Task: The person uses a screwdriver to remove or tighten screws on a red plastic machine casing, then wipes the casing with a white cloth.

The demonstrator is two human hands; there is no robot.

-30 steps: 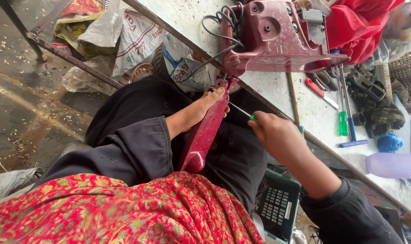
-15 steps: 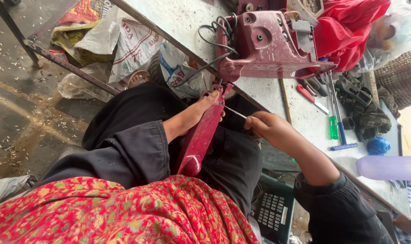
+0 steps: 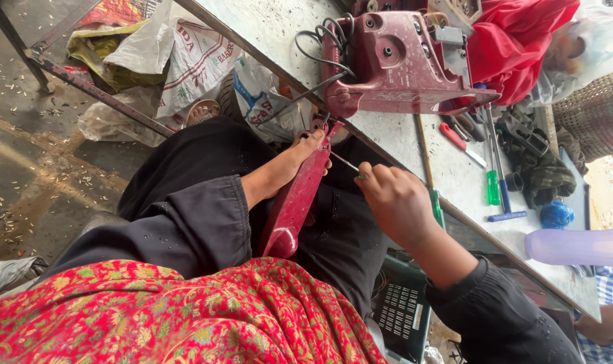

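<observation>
- Left hand point(image 3: 289, 165) is wrapped around a long red handle piece point(image 3: 294, 205), thumb on top near the upper end. The piece lies slanted across the person's lap, over black trousers, with its rounded lower end pointing at the red patterned cloth point(image 3: 171, 317).
- Right hand point(image 3: 394, 202) is closed in a fist around a thin screwdriver point(image 3: 343, 162); the metal shaft sticks out of the fist and its tip meets the top end of the handle piece, right by the table point(image 3: 279, 34) edge.
- On the table just above sits the dark red machine housing point(image 3: 401, 64), with black cables point(image 3: 323, 47) looping off its left side.
- Further right on the table: a red-handled tool point(image 3: 458, 138), a green-handled screwdriver point(image 3: 493, 185), a blue T-shaped tool point(image 3: 505, 216), a small blue ball-like thing point(image 3: 556, 214) and a pale purple bottle point(image 3: 576, 246) lying on its side.
- Containers: a dark green plastic crate point(image 3: 404, 313) sits under the table by the right forearm; can't tell what's in it. A woven basket point(image 3: 599, 111) shows at the far right, contents hidden.
- Plastic sacks point(image 3: 185, 64) are piled on the floor under the table.
</observation>
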